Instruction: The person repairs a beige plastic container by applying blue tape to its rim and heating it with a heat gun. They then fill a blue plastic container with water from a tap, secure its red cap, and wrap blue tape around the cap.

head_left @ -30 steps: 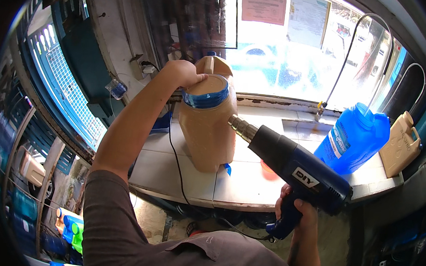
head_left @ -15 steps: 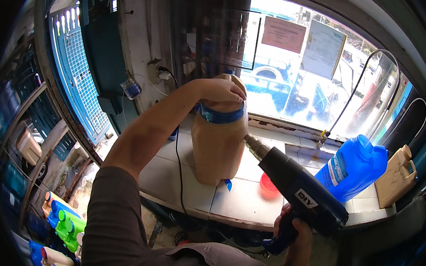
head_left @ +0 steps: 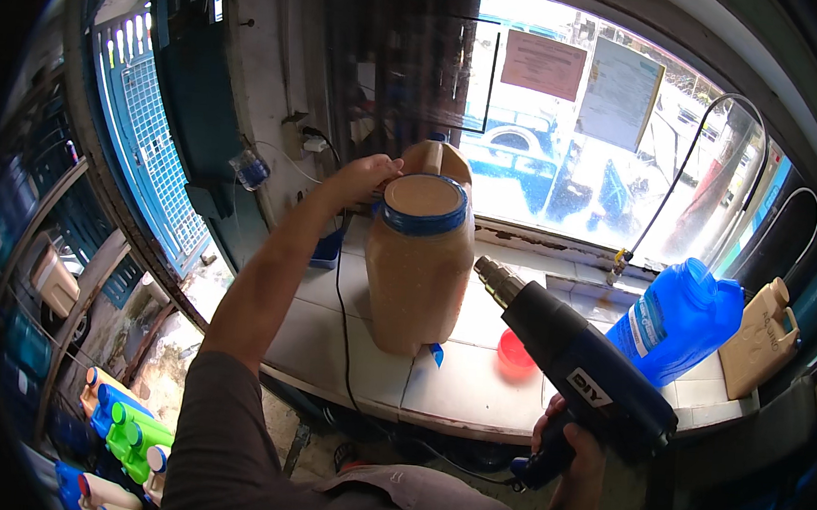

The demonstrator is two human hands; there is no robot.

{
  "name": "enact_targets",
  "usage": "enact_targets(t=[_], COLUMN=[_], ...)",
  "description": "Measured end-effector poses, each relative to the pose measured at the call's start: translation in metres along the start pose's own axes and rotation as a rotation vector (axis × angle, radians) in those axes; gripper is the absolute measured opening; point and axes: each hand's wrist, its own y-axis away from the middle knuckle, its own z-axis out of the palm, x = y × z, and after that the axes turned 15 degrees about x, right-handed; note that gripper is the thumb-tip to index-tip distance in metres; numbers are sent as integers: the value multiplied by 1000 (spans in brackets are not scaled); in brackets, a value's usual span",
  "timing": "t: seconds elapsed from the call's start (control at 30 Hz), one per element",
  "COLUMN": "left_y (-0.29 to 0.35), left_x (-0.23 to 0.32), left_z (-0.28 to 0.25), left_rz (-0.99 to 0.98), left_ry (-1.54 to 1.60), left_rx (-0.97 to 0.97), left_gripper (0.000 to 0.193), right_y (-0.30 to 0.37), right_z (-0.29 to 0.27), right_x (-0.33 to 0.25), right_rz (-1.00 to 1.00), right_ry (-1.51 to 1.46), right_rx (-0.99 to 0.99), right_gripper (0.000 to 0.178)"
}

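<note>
A tall tan plastic jug (head_left: 415, 274) with a blue band around its capped neck stands upright on the tiled counter (head_left: 460, 391). My left hand (head_left: 362, 178) rests on the jug's top, beside its handle. My right hand (head_left: 573, 448) grips the handle of a dark blue heat gun (head_left: 572, 361). Its metal nozzle points up and left at the jug's upper right side, a short gap away. A black cord runs down the counter's front, left of the jug.
A small red cap (head_left: 514, 350) lies on the counter right of the jug. A blue jug (head_left: 679, 321) and a tan jug (head_left: 761, 338) stand at the far right. A window with posted papers is behind. Coloured bottles (head_left: 122, 420) lie low left.
The view has tilted and the jug now sits more central. My left hand has shifted from gripping the banded neck to the jug's top near the handle. The heat gun stays aimed at the jug.
</note>
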Motion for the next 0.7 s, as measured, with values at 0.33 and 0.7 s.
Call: enact_targets(t=[0.33, 0.7], left_y=[53, 139], left_x=[-50, -18], left_z=[34, 77], left_rz=[215, 372], left_ry=[360, 222], left_rx=[449, 594], left_gripper=[45, 64], right_y=[-6, -9], right_z=[9, 17], right_x=[-3, -6], right_rz=[-88, -104], right_ry=[125, 143], right_rx=[20, -114], right_gripper=[48, 49])
